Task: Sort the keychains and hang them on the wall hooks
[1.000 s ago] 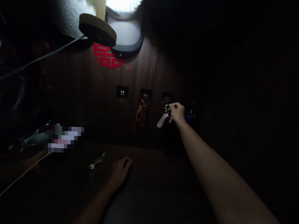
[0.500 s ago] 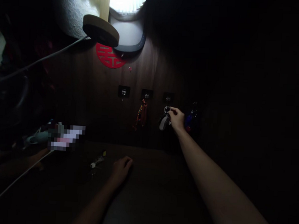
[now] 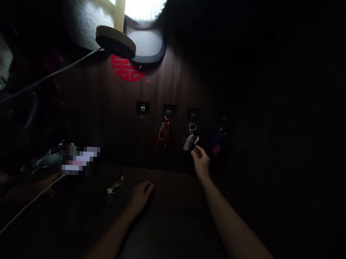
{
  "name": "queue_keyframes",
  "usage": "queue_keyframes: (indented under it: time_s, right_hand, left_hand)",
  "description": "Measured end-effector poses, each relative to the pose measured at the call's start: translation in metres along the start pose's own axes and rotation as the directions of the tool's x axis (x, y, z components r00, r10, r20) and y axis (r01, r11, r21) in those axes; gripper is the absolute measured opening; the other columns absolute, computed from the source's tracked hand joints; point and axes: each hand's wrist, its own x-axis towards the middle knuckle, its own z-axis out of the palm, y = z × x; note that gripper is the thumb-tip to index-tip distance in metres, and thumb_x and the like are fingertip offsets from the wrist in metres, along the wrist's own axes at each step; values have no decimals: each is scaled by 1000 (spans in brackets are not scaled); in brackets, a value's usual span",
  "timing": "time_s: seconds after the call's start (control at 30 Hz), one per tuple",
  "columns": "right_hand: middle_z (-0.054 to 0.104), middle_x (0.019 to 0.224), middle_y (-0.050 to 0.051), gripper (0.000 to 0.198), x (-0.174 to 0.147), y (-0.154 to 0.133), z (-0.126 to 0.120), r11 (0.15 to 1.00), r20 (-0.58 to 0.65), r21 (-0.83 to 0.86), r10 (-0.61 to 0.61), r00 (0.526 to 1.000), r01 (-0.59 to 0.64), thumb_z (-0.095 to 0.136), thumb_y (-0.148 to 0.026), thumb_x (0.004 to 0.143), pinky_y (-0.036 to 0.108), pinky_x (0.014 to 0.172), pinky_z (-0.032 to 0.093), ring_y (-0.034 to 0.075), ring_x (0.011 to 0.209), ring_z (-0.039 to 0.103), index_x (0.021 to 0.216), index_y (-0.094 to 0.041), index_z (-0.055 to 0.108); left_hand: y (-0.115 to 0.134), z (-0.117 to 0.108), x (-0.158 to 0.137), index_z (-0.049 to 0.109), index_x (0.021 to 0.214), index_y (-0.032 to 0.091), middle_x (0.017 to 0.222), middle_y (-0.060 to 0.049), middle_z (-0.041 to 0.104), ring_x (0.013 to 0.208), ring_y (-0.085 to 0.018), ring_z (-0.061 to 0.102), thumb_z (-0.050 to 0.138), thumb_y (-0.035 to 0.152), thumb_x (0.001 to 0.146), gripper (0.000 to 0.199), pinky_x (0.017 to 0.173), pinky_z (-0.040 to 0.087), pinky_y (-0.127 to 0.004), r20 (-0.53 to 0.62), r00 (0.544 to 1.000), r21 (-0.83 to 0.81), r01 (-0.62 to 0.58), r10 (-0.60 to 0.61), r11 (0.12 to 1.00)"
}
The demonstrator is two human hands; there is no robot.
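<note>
Just below a bunch of keys (image 3: 189,141) with a pale oval fob is my right hand (image 3: 200,162), its fingers bent and slightly apart with nothing visible in them. The bunch hangs by its metal ring from a wall hook (image 3: 194,114). My left hand (image 3: 141,193) rests on the dark table (image 3: 168,214), fingers loosely curled and holding nothing that I can see. To its left lies another set of keys (image 3: 114,187) with a yellow tag.
An orange beaded tassel (image 3: 164,133) and a blue-and-red item (image 3: 218,141) hang either side of the keys. One more hook (image 3: 143,108) is further left. A lit lamp (image 3: 146,6) glows above. At left are a white cable (image 3: 26,205) and another person's hand (image 3: 47,183).
My right hand has let go of the key ring and moved down below the bunch, which now hangs from the hook. My left hand stays in place.
</note>
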Motion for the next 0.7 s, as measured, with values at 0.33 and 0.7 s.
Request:
queue_keyframes:
  time_s: [0.33,0.7]
  right_hand:
    - [68,86,9,36,-72,26,-7,983,208,17,177,962,-184,58,-36,64,38,73,48,22,82,63,94,-17,63]
    - [67,87,5,25,-104,48,-10,974,435,-224,137,890,-40,51,-34,69,37,73,47,23,80,62,86,-22,64]
  left_hand:
    - [-3,2,0,62,83,20,87,-4,68,87,-18,61,37,36,84,30,73,40,-24,-20,999,-16,-44,44,999]
    - [-3,3,-1,63,85,18,90,-5,68,88,-19,61,39,34,84,29,76,42,-27,-42,998,-21,-41,41,999]
